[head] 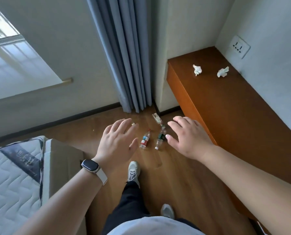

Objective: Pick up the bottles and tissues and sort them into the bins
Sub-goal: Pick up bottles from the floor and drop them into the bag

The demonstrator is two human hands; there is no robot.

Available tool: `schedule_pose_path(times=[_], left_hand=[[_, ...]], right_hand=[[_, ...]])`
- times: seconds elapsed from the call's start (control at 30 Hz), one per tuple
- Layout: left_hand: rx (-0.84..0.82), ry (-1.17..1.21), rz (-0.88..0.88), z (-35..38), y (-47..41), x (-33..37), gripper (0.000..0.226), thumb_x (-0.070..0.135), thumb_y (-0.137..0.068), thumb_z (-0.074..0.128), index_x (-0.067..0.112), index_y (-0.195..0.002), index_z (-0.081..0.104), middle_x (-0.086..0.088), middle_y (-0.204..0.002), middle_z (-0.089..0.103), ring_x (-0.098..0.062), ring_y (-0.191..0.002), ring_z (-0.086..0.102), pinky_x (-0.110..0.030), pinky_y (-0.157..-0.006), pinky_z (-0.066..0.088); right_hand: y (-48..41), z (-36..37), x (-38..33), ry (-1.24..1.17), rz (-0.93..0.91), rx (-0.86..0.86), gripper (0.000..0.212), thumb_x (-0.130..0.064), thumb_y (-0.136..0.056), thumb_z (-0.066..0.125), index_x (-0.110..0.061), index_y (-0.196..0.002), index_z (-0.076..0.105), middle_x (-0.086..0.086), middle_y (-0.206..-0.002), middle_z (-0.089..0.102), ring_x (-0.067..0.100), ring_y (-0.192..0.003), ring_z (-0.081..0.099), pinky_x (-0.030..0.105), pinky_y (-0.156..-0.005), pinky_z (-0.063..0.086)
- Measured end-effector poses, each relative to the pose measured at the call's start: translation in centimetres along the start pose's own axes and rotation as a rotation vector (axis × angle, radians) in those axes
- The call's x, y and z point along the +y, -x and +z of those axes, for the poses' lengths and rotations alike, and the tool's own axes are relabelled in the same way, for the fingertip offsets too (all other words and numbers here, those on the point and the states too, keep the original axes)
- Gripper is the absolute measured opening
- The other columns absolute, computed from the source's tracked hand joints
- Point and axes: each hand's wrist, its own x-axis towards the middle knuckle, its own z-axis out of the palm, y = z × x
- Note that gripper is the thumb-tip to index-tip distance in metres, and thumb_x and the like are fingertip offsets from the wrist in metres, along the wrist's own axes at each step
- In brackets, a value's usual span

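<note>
Red-labelled bottle: a clear plastic bottle with a red label (145, 139) is laid flat on the brown wooden floor (175, 175), its red cap turned toward 12 o'clock.
Green-labelled bottle: a clear plastic bottle with a dark green label (161, 139) is laid at 3 o'clock of the red-labelled bottle, just beside it, its white cap turned toward 7 o'clock.
White-labelled bottle: a third bottle with a white label (156, 118) is seen at 12 o'clock of the other two, near the wall corner.
Floor scrap: a small pale crumpled scrap (133, 123) is seen at 10 o'clock of the bottles; it is too small to be identified.
Tissues: two crumpled white tissues (197, 70) (223, 72) are set apart on the orange-brown wooden desk (234, 107), at 1 o'clock of the bottles.
Left hand: the left hand (117, 141) is held above the floor at 9 o'clock of the bottles, its fingers (122, 126) spread and released; nothing is grasped. A dark smartwatch on a white strap (90, 165) is worn on the wrist.
Right hand: the right hand (190, 136) is held at 3 o'clock of the bottles, its fingers (177, 126) likewise spread and released.
Surroundings: a grey-blue pleated curtain (124, 56) is hung at 12 o'clock; a white quilted mattress (11, 175) is seen at 8 o'clock; a white wall socket (239, 46) is fixed above the desk.
</note>
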Motion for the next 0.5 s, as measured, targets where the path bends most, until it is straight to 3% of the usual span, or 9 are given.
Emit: schedule_pose_path(times=[0.27, 0.5], left_hand=[[-0.037, 0.095, 0.181, 3.9, -13.8, -7.2, 0.046, 0.04, -0.088, 0.042, 0.02, -0.124, 0.06, -0.004, -0.132, 0.056, -0.028, -0.122, 0.051, -0.047, -0.093, 0.046], [-0.085, 0.113, 0.254, 10.4, -22.0, -12.4, 0.043, 0.037, -0.087, 0.047, 0.02, -0.125, 0.06, -0.004, -0.131, 0.057, -0.028, -0.121, 0.053, -0.045, -0.093, 0.044]], right_hand=[[-11.0, 1.0, 1.8, -0.016, 0.238, -0.03, 0.048, -0.052, -0.094, 0.035, -0.022, -0.13, 0.048, -0.004, -0.133, 0.047, 0.021, -0.119, 0.046, 0.04, -0.096, 0.042], [-18.9, 5.0, 3.9, -0.005, 0.303, -0.063, 0.049, -0.051, -0.093, 0.038, -0.021, -0.13, 0.05, -0.002, -0.132, 0.047, 0.023, -0.116, 0.048, 0.041, -0.093, 0.042]])
